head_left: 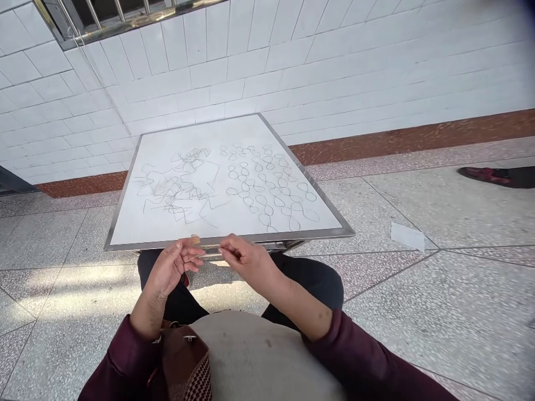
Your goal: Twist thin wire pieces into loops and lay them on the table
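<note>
My left hand (173, 266) and my right hand (244, 260) meet just below the near edge of a white tray (125, 220). Each pinches one end of a thin piece of wire (204, 255) stretched between them. A small tan thing (195, 240) sits at the tips of my left fingers. On the tray's left half lies a tangled pile of bent wires (178, 184). On its right half lie several wire loops (267, 184) set out in rows.
The metal-rimmed tray rests low in front of my knees, close to a white tiled wall (317, 61). Another person's red shoe (487, 175) shows at the far right. A scrap of white paper (407, 236) lies on the speckled floor.
</note>
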